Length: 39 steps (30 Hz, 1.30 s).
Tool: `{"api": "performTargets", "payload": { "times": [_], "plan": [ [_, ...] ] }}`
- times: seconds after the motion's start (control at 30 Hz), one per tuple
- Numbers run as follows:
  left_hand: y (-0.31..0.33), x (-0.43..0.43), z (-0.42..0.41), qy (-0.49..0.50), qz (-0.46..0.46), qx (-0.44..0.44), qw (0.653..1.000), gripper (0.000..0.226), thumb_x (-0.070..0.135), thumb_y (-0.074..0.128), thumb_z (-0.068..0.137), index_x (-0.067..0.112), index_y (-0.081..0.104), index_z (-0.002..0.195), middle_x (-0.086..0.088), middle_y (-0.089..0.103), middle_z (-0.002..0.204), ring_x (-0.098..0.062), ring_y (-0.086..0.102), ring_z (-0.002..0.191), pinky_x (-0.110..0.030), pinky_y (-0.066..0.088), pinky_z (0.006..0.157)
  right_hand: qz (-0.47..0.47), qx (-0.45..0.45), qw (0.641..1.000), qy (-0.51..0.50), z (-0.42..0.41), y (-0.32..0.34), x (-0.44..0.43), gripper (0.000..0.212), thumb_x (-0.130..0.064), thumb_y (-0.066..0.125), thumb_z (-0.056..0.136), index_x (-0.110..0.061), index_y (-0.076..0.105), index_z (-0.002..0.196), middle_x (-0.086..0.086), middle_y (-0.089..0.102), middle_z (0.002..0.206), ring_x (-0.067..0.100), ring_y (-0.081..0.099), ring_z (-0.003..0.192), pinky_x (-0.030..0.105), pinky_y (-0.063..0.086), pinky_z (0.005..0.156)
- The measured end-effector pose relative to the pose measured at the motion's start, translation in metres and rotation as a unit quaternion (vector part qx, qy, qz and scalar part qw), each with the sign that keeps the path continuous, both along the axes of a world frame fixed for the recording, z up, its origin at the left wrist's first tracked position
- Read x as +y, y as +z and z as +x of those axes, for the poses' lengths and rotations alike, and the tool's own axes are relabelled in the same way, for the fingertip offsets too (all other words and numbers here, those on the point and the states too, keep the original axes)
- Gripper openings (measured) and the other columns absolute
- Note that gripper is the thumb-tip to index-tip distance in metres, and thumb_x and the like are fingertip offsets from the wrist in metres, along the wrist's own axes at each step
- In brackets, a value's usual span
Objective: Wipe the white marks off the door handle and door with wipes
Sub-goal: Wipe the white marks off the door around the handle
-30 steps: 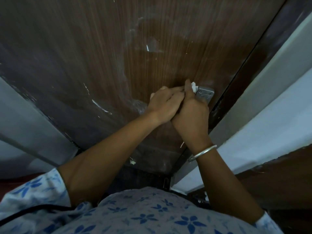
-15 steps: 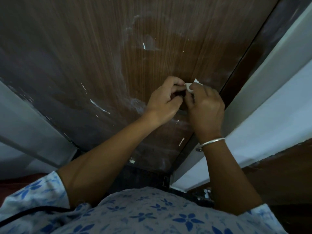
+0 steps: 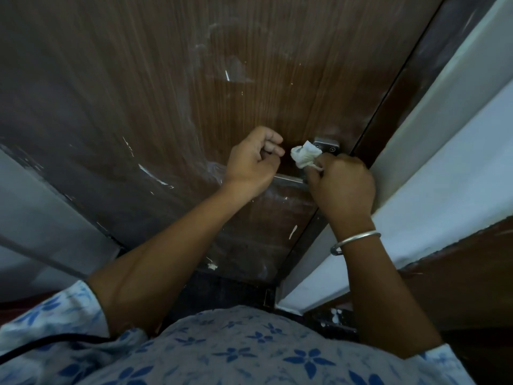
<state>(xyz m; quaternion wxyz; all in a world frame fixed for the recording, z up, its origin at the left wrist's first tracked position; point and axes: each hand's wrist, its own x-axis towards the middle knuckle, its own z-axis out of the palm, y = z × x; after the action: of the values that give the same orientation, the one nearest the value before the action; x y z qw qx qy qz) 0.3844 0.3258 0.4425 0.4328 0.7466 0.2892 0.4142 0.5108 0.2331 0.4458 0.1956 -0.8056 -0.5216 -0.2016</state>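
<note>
the brown door (image 3: 166,93) fills most of the view. the work sits hard against its right edge, where a dark gap meets the pale door frame (image 3: 444,129). there is little room on that side, as the right hand (image 3: 341,187) is close beside the frame. to the left the door face lies wide and open, streaked with white marks (image 3: 155,176), with one more low down near the right edge.

only a short run of the door handle (image 3: 288,179) shows as a bar between the two hands, and both its ends are hidden behind them. its metal plate peeks out above the right hand. that hand's grip is pinched on a crumpled white wipe (image 3: 305,155), which sticks up just beside the plate; i cannot tell whether it touches.

the left hand (image 3: 254,162) sits over the bar's left end with its fingers curled in. i cannot tell whether that grip closes on the bar. the left forearm covers part of the door's lower edge, and the top edge is cut off.
</note>
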Motion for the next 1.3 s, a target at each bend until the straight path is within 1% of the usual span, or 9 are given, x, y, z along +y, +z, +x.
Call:
{"api": "performTargets", "payload": {
  "times": [0.13, 0.47, 0.6, 0.73, 0.87, 1.0, 1.13, 1.2, 1.3],
  "plan": [
    [-0.001, -0.002, 0.000, -0.009, -0.001, 0.004, 1.000, 0.026, -0.004, 0.054, 0.082, 0.018, 0.057, 0.095, 0.006, 0.063, 0.083, -0.004, 0.061, 0.080, -0.008, 0.045, 0.072, 0.001, -0.008, 0.998, -0.061, -0.006, 0.001, 0.008, 0.042, -0.052, 0.063, 0.081, -0.011, 0.067, 0.085, 0.014, 0.066, 0.078, 0.033, 0.061, 0.074, 0.026, 0.032, 0.055],
    [-0.005, 0.002, -0.020, 0.005, -0.023, 0.004, 1.000, 0.019, -0.004, 0.053, 0.085, 0.008, 0.058, 0.099, 0.002, 0.061, 0.086, 0.000, 0.057, 0.078, -0.008, 0.045, 0.074, 0.134, 0.216, 0.964, -0.076, -0.002, -0.020, -0.001, 0.027, -0.023, 0.047, 0.096, 0.001, 0.059, 0.090, 0.020, 0.064, 0.074, 0.029, 0.058, 0.059, 0.018, 0.022, 0.044],
    [-0.009, 0.002, -0.019, 0.002, -0.032, 0.010, 0.999, 0.019, -0.003, 0.052, 0.087, 0.010, 0.058, 0.099, 0.005, 0.061, 0.086, 0.006, 0.057, 0.079, -0.007, 0.045, 0.074, 0.066, 0.161, 0.982, -0.080, -0.002, -0.015, -0.004, 0.035, -0.028, 0.043, 0.097, 0.000, 0.061, 0.088, 0.022, 0.065, 0.078, 0.032, 0.059, 0.062, 0.022, 0.029, 0.053],
    [-0.012, 0.006, -0.022, 0.014, -0.042, 0.001, 0.999, 0.022, -0.005, 0.050, 0.087, 0.014, 0.056, 0.095, 0.008, 0.059, 0.083, -0.001, 0.057, 0.082, -0.012, 0.046, 0.078, 0.056, 0.118, 0.989, -0.070, -0.009, -0.007, -0.011, 0.025, -0.023, 0.053, 0.090, 0.001, 0.061, 0.084, 0.021, 0.060, 0.084, 0.015, 0.040, 0.055, 0.016, 0.017, 0.045],
    [-0.017, 0.010, -0.027, 0.028, -0.052, -0.011, 0.998, 0.023, -0.006, 0.049, 0.086, 0.015, 0.056, 0.093, 0.005, 0.059, 0.081, -0.004, 0.058, 0.083, -0.012, 0.046, 0.080, 0.119, 0.190, 0.974, -0.030, -0.023, -0.017, -0.020, 0.022, -0.012, 0.059, 0.087, -0.004, 0.051, 0.106, 0.019, 0.064, 0.091, 0.029, 0.062, 0.070, 0.021, 0.038, 0.056],
    [-0.019, 0.010, -0.032, 0.049, -0.066, -0.012, 0.997, 0.027, -0.006, 0.048, 0.085, 0.019, 0.056, 0.090, 0.006, 0.060, 0.081, -0.001, 0.058, 0.081, -0.006, 0.045, 0.077, 0.126, 0.022, 0.992, 0.006, -0.030, -0.034, -0.023, 0.011, -0.006, 0.058, 0.085, -0.002, 0.064, 0.093, 0.018, 0.064, 0.081, 0.029, 0.055, 0.068, 0.030, 0.046, 0.057],
    [-0.020, 0.009, -0.037, 0.055, -0.080, -0.016, 0.995, 0.030, -0.006, 0.048, 0.085, 0.023, 0.056, 0.088, 0.006, 0.060, 0.079, -0.001, 0.058, 0.081, -0.012, 0.046, 0.081, 0.172, 0.244, 0.953, 0.052, -0.031, -0.046, -0.018, 0.012, -0.018, 0.052, 0.090, -0.011, 0.059, 0.096, -0.002, 0.058, 0.096, 0.005, 0.048, 0.080, 0.009, 0.038, 0.066],
    [-0.021, 0.008, -0.040, 0.054, -0.089, -0.017, 0.994, 0.030, -0.005, 0.049, 0.086, 0.024, 0.056, 0.087, 0.006, 0.060, 0.080, -0.003, 0.058, 0.083, -0.019, 0.047, 0.085, 0.165, 0.295, 0.938, 0.073, -0.034, -0.047, -0.013, 0.008, -0.025, 0.050, 0.089, -0.027, 0.053, 0.082, -0.021, 0.054, 0.083, -0.001, 0.048, 0.069, 0.015, 0.036, 0.061],
    [-0.023, 0.006, -0.040, 0.056, -0.095, -0.010, 0.994, 0.032, -0.003, 0.050, 0.086, 0.028, 0.056, 0.085, 0.007, 0.060, 0.081, -0.003, 0.059, 0.084, -0.020, 0.048, 0.084, 0.097, 0.162, 0.975, 0.118, -0.046, -0.042, -0.003, 0.013, -0.020, 0.048, 0.087, -0.020, 0.055, 0.077, -0.006, 0.054, 0.075, 0.016, 0.053, 0.068, 0.027, 0.039, 0.055]
  ]
}}
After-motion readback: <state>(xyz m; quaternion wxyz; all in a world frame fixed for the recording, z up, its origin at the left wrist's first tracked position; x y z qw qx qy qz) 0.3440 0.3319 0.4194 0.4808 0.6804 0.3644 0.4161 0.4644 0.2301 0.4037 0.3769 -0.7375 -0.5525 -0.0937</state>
